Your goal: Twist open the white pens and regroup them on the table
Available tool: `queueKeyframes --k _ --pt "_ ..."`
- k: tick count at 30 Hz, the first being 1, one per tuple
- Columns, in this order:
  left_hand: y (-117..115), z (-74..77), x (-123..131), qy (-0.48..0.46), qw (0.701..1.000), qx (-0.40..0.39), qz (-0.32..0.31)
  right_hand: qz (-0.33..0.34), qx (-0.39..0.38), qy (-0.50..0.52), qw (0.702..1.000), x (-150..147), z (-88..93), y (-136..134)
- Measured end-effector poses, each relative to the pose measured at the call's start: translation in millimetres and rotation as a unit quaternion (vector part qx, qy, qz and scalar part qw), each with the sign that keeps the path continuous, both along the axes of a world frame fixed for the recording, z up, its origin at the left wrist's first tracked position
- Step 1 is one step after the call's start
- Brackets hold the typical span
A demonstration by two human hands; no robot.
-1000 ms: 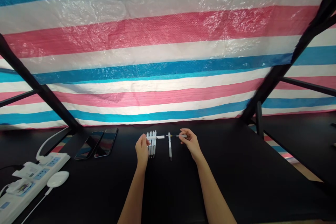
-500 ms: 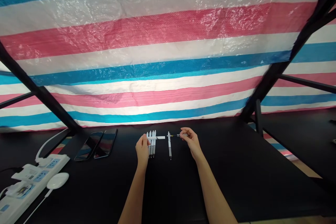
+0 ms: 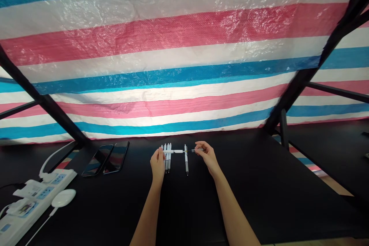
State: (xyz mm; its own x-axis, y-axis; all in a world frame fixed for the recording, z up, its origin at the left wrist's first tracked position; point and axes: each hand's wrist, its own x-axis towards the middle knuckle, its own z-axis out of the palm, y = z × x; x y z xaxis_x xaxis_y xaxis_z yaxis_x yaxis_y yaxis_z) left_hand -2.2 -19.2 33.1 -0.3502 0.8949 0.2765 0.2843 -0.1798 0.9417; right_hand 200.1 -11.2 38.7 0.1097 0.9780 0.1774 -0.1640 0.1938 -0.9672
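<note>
My left hand (image 3: 157,163) pinches a white pen barrel (image 3: 177,151), which points level to the right. My right hand (image 3: 206,156) is closed on a slim, clear pen refill (image 3: 192,150) with a dark stretch in it. The refill's left end meets the barrel's open right end; whether it has entered cannot be made out. Under the barrel, several white pens (image 3: 167,163) with grey grips lie side by side, partly covered by my left hand. A single white pen (image 3: 186,163) lies apart from them, below the refill, between my hands.
Two dark phones (image 3: 117,157) lie left of the pens on the black table (image 3: 190,211). At the far left are a white power strip (image 3: 54,184) with plugs and a round white charger (image 3: 63,198). A striped sheet (image 3: 173,84) hangs behind, between black frame bars (image 3: 291,88).
The two hands have come closer together. The barrel has shifted slightly right and the refill left, so the gap between their ends has closed.
</note>
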Motion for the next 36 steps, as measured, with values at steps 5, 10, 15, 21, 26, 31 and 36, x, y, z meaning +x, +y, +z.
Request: queueKeyframes --k 5,10,15,21,26,31,36 --pt "0 -1.7 8 -0.005 1.0 0.0 -0.03 0.019 0.001 -0.015 1.0 -7 -2.0 1" --pt "2 -3.2 10 -0.008 0.999 -0.013 -0.04 0.038 -0.009 -0.014 0.999 -12 -1.1 0" --pt "1 -0.5 8 0.027 0.998 -0.032 -0.049 0.038 -0.01 -0.012 0.999 -13 -0.2 -1" --pt "0 2.0 8 0.038 0.998 -0.02 -0.049 0.037 -0.011 -0.015 0.999 -11 -0.5 -1" --pt "3 -1.1 6 0.015 0.997 0.001 -0.076 0.028 -0.011 -0.018 0.999 -9 -1.1 0" --pt "5 -5.3 3 0.01 0.996 0.006 -0.094 0.024 -0.016 -0.015 0.999 -7 -1.8 0" --pt "3 -4.0 2 0.038 0.995 0.016 -0.086 0.025 -0.027 -0.03 0.999 -7 0.7 -2"
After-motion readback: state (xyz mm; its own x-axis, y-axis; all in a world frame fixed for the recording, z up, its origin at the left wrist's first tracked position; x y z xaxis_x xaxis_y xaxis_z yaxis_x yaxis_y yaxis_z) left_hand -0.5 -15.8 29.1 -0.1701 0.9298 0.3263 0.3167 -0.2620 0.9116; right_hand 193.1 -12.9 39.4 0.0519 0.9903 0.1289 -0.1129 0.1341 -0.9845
